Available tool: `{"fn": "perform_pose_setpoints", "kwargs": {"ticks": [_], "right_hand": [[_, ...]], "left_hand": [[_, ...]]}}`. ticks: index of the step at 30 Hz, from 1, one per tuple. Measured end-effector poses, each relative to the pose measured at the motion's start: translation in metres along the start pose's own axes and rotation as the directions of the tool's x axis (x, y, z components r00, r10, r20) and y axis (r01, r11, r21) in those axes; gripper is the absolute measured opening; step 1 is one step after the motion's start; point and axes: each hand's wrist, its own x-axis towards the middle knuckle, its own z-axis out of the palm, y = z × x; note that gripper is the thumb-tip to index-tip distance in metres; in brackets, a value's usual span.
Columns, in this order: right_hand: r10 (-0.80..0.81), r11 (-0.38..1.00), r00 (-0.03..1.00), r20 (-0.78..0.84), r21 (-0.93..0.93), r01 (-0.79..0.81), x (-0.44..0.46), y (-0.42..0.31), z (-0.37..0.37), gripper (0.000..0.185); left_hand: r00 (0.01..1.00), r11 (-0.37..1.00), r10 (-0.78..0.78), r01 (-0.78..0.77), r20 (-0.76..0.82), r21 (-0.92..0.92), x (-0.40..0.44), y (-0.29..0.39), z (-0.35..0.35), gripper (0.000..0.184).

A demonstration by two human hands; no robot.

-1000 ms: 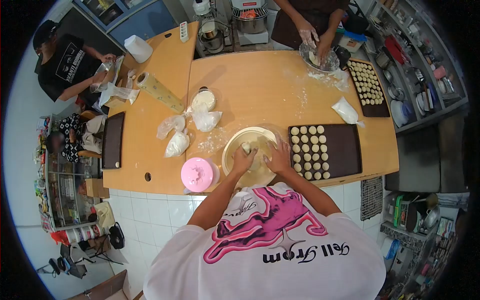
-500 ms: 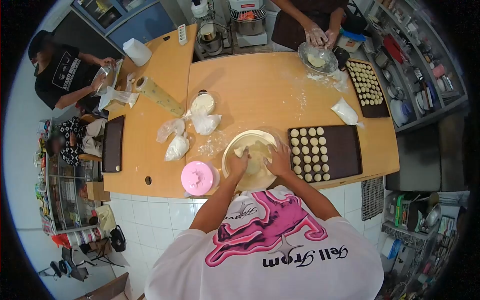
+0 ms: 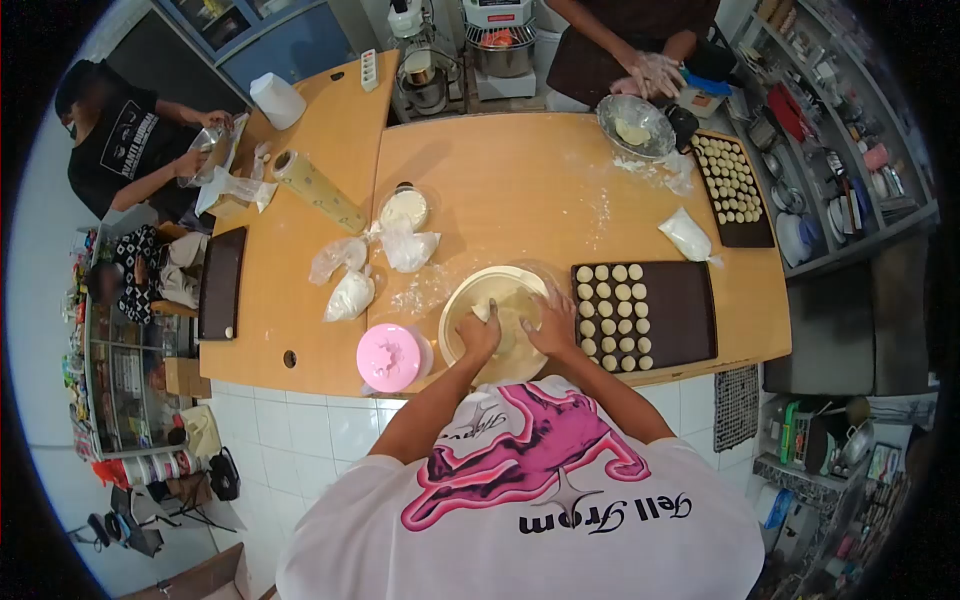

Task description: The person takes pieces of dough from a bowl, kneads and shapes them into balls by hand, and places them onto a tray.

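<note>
A cream-coloured bowl [image 3: 452, 342] stands at the table's near edge, with both of my hands in it. My left hand [image 3: 480, 332] has its fingers closed round a pale lump of dough [image 3: 484, 310]. At the bowl's right side my right hand [image 3: 551, 322] is spread, its fingers apart and holding nothing. Just right of the bowl lies a dark tray [image 3: 682, 312] with rows of round dough balls [image 3: 624, 309] on its left half. A pink lidded container [image 3: 390, 358] is close by on the left.
Flour bags [image 3: 350, 294], a tub of flour [image 3: 405, 209] and a plastic-wrap roll [image 3: 318, 190] are on the left. Across the table a co-worker's hands [image 3: 655, 76] are above a clear bowl [image 3: 636, 126]. Another full tray [image 3: 745, 234] is at the far right; a person [image 3: 130, 140] stands at the left.
The dough in my left hand has shifted slightly within the bowl. Across the table, the co-worker's hands have lifted out of the clear bowl. The whole view has tilted a little.
</note>
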Motion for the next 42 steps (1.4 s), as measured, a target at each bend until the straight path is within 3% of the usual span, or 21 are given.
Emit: {"fn": "perform_pose_setpoints", "kwargs": {"ticks": [4, 7, 9, 12, 15, 18, 22, 24, 28, 31, 34, 37, 40, 42], "right_hand": [[-0.038, 0.999, 0.995, -0.09, 0.015, 0.04, 0.005, -0.008, -0.013, 0.054], [-0.158, 0.908, 0.983, -0.098, 0.377, 0.183, 0.012, -0.031, -0.039, 0.057], [-0.182, 0.852, 0.983, 0.011, 0.501, 0.152, 0.015, -0.035, -0.033, 0.053], [-0.196, 0.796, 0.98, 0.034, 0.589, 0.139, 0.022, -0.031, -0.03, 0.045], [-0.132, 0.788, 0.978, 0.159, 0.615, 0.007, 0.02, -0.02, -0.029, 0.037], [-0.069, 0.728, 0.976, 0.208, 0.679, -0.093, 0.021, -0.015, -0.023, 0.033], [-0.011, 0.646, 0.953, 0.301, 0.73, -0.223, 0.022, -0.01, -0.014, 0.032], [-0.067, 0.703, 0.923, 0.379, 0.675, -0.226, 0.024, -0.012, -0.024, 0.031], [-0.095, 0.753, 0.876, 0.474, 0.609, -0.248, 0.033, -0.012, -0.024, 0.031], [-0.234, 0.844, 0.906, 0.354, 0.537, 0.009, 0.035, -0.017, -0.032, 0.028], [-0.332, 0.857, 0.894, 0.301, 0.491, 0.153, 0.034, -0.018, -0.04, 0.027], [-0.362, 0.854, 0.881, 0.306, 0.488, 0.181, 0.033, -0.018, -0.05, 0.026], [-0.332, 0.852, 0.869, 0.366, 0.512, 0.11, 0.033, -0.019, -0.057, 0.027], [-0.269, 0.794, 0.826, 0.495, 0.6, -0.101, 0.035, -0.01, -0.049, 0.024]], "left_hand": [[0.995, 0.993, 0.082, -0.086, 0.059, 0.076, -0.005, 0.014, -0.004, 0.046], [0.941, 0.942, 0.233, -0.281, 0.245, 0.185, -0.006, 0.022, -0.012, 0.042], [0.858, 0.858, 0.329, -0.446, 0.394, 0.255, -0.015, 0.055, -0.033, 0.038], [0.797, 0.854, 0.491, -0.52, 0.351, -0.014, -0.009, 0.027, -0.02, 0.041], [0.715, 0.824, 0.535, -0.325, 0.45, -0.464, -0.005, 0.02, -0.026, 0.05], [0.79, 0.856, 0.497, -0.379, 0.359, -0.351, -0.004, 0.025, -0.034, 0.048], [0.808, 0.914, 0.393, -0.397, 0.439, -0.087, -0.001, 0.042, -0.052, 0.04], [0.804, 0.93, 0.33, -0.367, 0.495, -0.023, -0.003, 0.051, -0.061, 0.034], [0.771, 0.832, 0.451, -0.546, 0.449, 0.102, 0.004, 0.036, -0.052, 0.032], [0.75, 0.803, 0.49, -0.587, 0.445, 0.105, 0.006, 0.033, -0.051, 0.032], [0.741, 0.8, 0.458, -0.584, 0.491, 0.136, 0.003, 0.037, -0.053, 0.032], [0.744, 0.792, 0.431, -0.583, 0.511, 0.182, 0.002, 0.037, -0.053, 0.032], [0.722, 0.755, 0.466, -0.626, 0.511, 0.196, -0.001, 0.04, -0.057, 0.03], [0.701, 0.735, 0.519, -0.658, 0.489, 0.163, -0.005, 0.045, -0.063, 0.028]]}}
